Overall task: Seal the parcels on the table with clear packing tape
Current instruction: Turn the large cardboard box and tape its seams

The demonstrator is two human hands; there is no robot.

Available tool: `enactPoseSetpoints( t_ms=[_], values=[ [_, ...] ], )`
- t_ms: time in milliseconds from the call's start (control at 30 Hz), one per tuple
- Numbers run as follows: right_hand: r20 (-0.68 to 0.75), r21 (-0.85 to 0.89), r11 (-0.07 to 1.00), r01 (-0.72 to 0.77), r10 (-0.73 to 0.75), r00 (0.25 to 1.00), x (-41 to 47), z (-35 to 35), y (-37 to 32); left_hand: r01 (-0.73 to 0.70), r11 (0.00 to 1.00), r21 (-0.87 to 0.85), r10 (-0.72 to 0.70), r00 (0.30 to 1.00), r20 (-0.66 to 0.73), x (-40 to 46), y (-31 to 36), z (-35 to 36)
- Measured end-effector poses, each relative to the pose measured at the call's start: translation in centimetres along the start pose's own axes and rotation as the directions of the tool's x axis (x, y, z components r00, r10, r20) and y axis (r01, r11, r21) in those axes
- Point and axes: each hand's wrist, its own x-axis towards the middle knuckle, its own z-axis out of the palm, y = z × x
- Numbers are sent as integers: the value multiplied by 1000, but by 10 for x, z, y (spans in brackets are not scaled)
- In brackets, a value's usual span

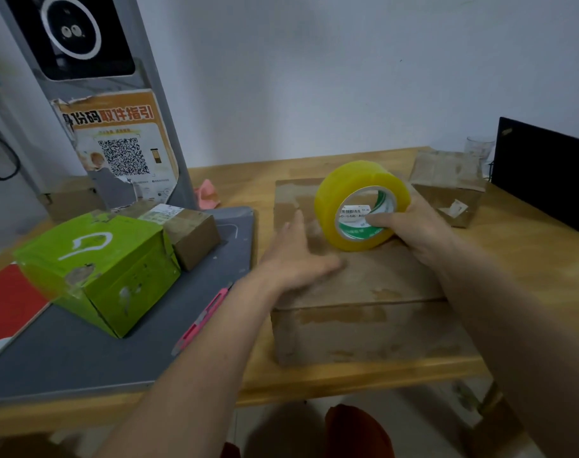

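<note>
Head view: green box beside pink cutter.

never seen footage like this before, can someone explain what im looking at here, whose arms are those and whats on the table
There is no machine here. The one picture comes from a camera worn on a person's head, looking forward and down, so the two bare arms reaching in from the bottom are that person's own.

The right hand grips a roll of tape, thumb through its core, holding it over a large brown box. The left hand rests flat and open on top of that box.

All this sits on a wooden table. Left of the big box lies a grey mat with a green box and a small brown box on it, and a pink knife at its edge. Another brown box stands at the back right, beside a dark laptop.
</note>
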Motion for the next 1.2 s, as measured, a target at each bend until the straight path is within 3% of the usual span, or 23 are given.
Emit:
enactPoseSetpoints(
  t_ms=[100,267,400,500,633,733,933,1100,1200],
  values=[
    [-19,-22,1000,-4,4,1000,2,0,-2,-15,989,145,16,1000,-3,-4,7,14],
    [-26,-231,971,57,-65,998,8,-28,-11,35,982,186,-40,999,23,-3,5,12],
    [-126,-240,970,20,-51,991,6,-49,-6,31,970,241,-42,998,37,-3,5,11],
    [-117,-224,974,26,-53,992,-3,-43,5,20,949,313,-39,998,57,-1,5,13],
    [-99,-331,941,-69,38,994,-6,-47,6,11,929,369,-38,997,67,0,3,14],
    [-79,-272,957,-97,78,994,-10,-48,0,-10,925,379,-19,997,73,2,3,14],
    [-260,-235,968,-93,29,965,1,-18,3,-4,948,319,-33,993,109,20,1,-12],
    [-238,-360,922,-139,53,970,7,-6,7,-64,961,270,46,996,73,28,4,3],
    [-179,-478,858,-187,113,977,4,-7,6,-87,935,343,67,995,72,31,1,20]
  ],
)
